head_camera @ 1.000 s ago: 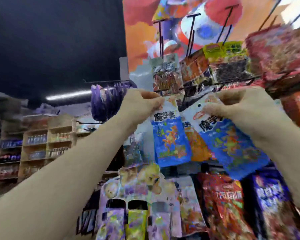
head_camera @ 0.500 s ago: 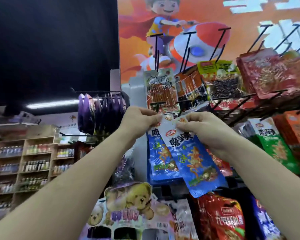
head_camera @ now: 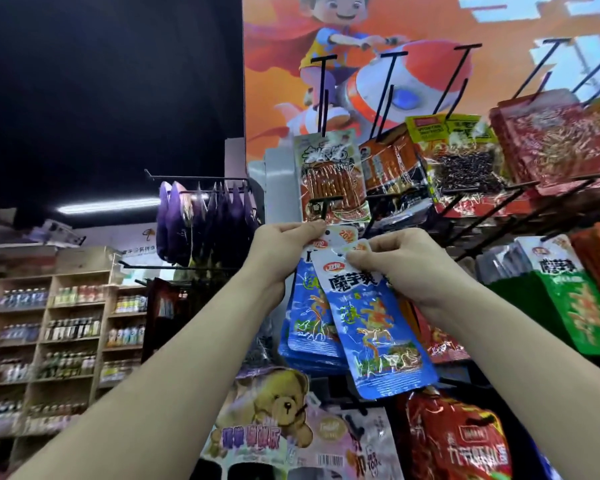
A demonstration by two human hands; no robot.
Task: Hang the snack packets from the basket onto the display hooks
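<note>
Stocking the rack: a person's right hand (head_camera: 406, 265) pinches the top of a tilted blue snack packet (head_camera: 374, 334), held just below a black display hook (head_camera: 324, 206), evidently to line up its hole. The left hand (head_camera: 281, 254) pinches the headers of matching hung packets (head_camera: 307, 323), apparently steadying them. An orange cartoon poster (head_camera: 413, 26) backs the crowded pegs; wooden shelves (head_camera: 52, 344) of bottles stand off left. No basket shows.

My left hand (head_camera: 284, 252) left of the blue packet (head_camera: 371, 327), my right hand (head_camera: 407, 268) right of it, both bare, forearms (head_camera: 174, 368) bare down to the wrists
</note>
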